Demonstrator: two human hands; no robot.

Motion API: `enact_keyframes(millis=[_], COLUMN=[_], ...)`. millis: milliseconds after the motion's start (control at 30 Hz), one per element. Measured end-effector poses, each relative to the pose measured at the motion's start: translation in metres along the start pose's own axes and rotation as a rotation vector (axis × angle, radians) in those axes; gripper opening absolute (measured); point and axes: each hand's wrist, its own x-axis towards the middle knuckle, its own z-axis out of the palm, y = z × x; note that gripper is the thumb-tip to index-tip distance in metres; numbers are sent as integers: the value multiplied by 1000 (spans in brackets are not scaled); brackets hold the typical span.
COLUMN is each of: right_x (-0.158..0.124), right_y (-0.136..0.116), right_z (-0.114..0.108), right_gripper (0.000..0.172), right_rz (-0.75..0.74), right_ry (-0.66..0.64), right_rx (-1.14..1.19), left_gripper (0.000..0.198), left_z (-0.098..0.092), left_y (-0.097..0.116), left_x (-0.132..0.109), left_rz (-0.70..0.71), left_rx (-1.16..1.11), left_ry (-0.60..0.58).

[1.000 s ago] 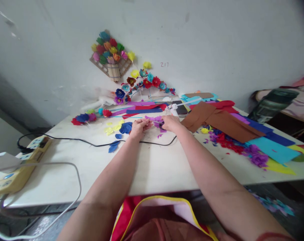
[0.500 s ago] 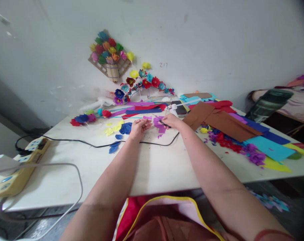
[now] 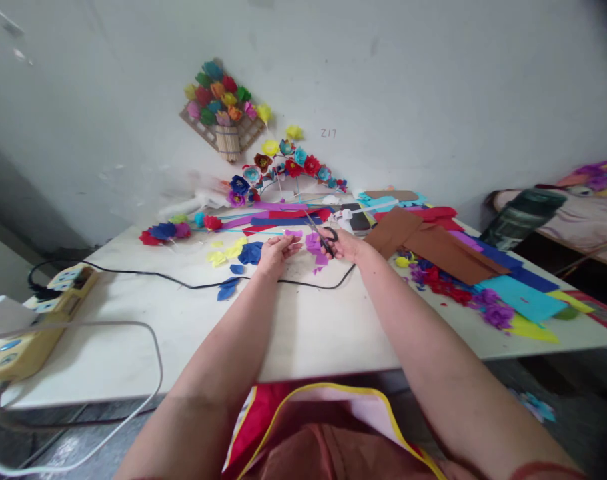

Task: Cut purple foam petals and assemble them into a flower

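Note:
My left hand [image 3: 280, 252] is closed, pinching a small piece of purple paper [image 3: 293, 235] that sticks up past the fingertips. In my right hand [image 3: 341, 244] is a pair of scissors [image 3: 327, 239], fingers wrapped about the dark handles and the blades pointing up and left, apart from the paper. More purple paper pieces [image 3: 314, 248] lie on the table between the two hands. Beside the left hand rest blue paper petals [image 3: 251, 253] and yellow paper pieces [image 3: 233, 251].
A black cable [image 3: 183, 283] crosses the table from a power strip [image 3: 58, 307]. Brown paper sheets [image 3: 453, 253] and loose paper scraps cover the right side. Paper flowers [image 3: 293, 167] stand at the back, and a dark bottle [image 3: 523, 217] is at the right.
The scissors have turned in my right hand, so the blades now point more upward and the handles show. My left hand stays in nearly the same place with the purple paper.

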Motion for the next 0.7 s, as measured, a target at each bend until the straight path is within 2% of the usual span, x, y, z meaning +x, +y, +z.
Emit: enact_keyframes(millis=[67, 167, 333, 500, 700], right_x=[-5, -11, -14, -16, -22], right_y=[3, 6, 4, 7, 11], right_z=[3, 11, 19, 13, 13], right_gripper=[44, 49, 46, 48, 45], right_rz=[100, 170, 265, 138, 52], right_ry=[-60, -126, -116, -131, -194], right_rx=[102, 233, 225, 279, 104], left_gripper=[26, 27, 26, 25, 22], left_z=[1, 1, 2, 3, 1], left_y=[1, 2, 4, 5, 4], left_x=[-1, -3, -6, -6, -4], left_rz=[-1, 12, 18, 9, 24], left_rx=[-6, -23, -16, -29, -57], left_ry=[1, -4, 11, 30, 34])
